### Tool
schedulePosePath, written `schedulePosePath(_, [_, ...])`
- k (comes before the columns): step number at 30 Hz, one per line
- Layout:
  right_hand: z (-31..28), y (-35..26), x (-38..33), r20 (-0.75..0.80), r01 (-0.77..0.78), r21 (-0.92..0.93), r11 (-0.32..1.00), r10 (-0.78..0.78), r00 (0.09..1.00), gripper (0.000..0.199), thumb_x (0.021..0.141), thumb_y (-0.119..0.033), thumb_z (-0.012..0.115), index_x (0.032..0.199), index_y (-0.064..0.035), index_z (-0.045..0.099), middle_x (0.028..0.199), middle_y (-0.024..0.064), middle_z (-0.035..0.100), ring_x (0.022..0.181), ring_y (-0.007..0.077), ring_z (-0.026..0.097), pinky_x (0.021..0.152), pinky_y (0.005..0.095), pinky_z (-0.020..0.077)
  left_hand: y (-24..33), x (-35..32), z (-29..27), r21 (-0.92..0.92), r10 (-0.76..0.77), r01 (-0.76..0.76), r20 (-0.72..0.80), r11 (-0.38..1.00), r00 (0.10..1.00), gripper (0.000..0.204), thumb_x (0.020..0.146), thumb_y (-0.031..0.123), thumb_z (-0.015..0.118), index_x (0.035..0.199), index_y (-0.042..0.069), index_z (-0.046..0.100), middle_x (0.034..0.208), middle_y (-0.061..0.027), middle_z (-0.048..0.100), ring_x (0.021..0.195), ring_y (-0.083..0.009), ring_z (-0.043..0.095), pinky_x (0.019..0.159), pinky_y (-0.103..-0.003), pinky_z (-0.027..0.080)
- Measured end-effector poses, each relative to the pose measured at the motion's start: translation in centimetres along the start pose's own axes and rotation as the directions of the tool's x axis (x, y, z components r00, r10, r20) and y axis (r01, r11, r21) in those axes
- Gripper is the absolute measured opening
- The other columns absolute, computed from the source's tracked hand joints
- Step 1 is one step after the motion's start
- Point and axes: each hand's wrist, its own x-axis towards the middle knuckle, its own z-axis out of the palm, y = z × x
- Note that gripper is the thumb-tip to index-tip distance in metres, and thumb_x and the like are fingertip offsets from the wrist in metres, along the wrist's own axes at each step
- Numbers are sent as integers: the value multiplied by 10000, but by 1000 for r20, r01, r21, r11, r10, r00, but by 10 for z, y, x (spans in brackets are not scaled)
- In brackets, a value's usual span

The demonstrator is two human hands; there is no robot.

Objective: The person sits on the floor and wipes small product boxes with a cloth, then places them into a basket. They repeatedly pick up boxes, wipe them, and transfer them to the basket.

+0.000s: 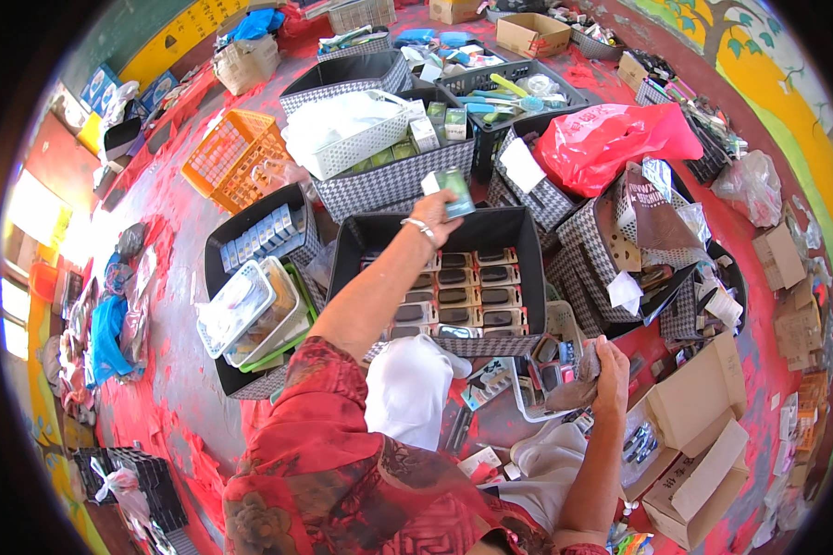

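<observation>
My left hand [438, 215] stretches over the far edge of a black fabric bin and is closed on a small green and white box [451, 188]. In that bin [389, 236] lie rows of blister packs [456, 277] with dark oval items. Just beyond stands a houndstooth bin [379, 192] holding similar small boxes [424, 135] and a white basket [356, 148]. Low on the right, my right hand [611, 375] is closed on a brownish, crumpled thing [574, 393], perhaps a cloth or bag. It hangs over a white plastic basket [530, 407] with assorted small packs.
Left of the black bin are an orange crate [231, 159] and a bin of blue-white boxes [267, 236]. A red plastic bag [611, 143] tops bins at the right. Opened cardboard boxes [690, 407] stand near my right forearm. Torn red sheeting [162, 416] covers the floor.
</observation>
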Motion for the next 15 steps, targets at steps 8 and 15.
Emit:
schedulePosePath(8, [3, 3, 2, -33, -54, -99, 994, 51, 998, 273, 886, -265, 514, 817, -17, 607, 667, -16, 536, 574, 56, 465, 533, 205, 366, 43, 43, -62, 87, 36, -23, -141, 996, 989, 329, 764, 33, 568, 1068, 22, 441, 1072, -141, 497, 997, -288, 501, 852, -429, 450])
schedulePosePath(15, [4, 4, 3, -17, -70, -102, 992, 68, 998, 261, 878, -264, 521, 826, -24, 612, 667, -18, 537, 590, 52, 458, 548, 210, 362, 103, 141, -70, 278, 221, -152, -237, 949, 946, 313, 813, 155, 622, 1060, -9, 522, 1027, -153, 547, 901, -245, 551, 734, -341, 512])
